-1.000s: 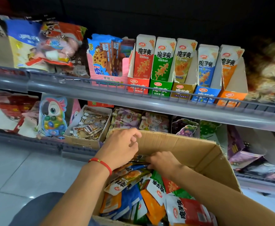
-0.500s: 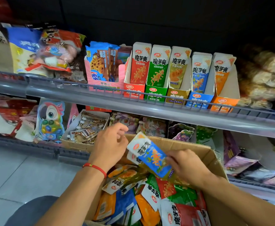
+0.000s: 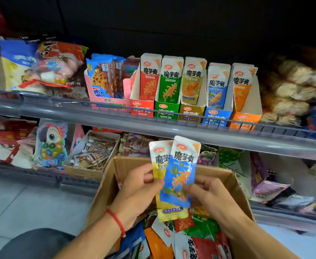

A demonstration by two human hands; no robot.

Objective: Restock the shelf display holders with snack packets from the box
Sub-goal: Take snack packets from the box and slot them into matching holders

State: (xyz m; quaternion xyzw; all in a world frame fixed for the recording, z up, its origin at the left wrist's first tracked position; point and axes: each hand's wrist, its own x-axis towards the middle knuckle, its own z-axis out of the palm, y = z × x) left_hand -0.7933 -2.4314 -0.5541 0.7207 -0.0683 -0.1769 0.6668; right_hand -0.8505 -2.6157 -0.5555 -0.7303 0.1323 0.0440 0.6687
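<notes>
Both hands are pinching upright packets above the cardboard box (image 3: 233, 186): left hand (image 3: 134, 193) the yellow packet (image 3: 158, 165), right hand (image 3: 211, 195) the blue packet (image 3: 179, 174), long axes vertical, tops toward the shelf rail (image 3: 153, 126).

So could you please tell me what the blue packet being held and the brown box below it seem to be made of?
Blue snack packet: probably glossy plastic film, given its sheen and flat sealed top edge. Brown open-topped box: matte corrugated cardboard, judging by its folded flaps.

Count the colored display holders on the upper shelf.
5, side by side: red holder, green holder, gold holder, blue holder, orange holder.
</notes>
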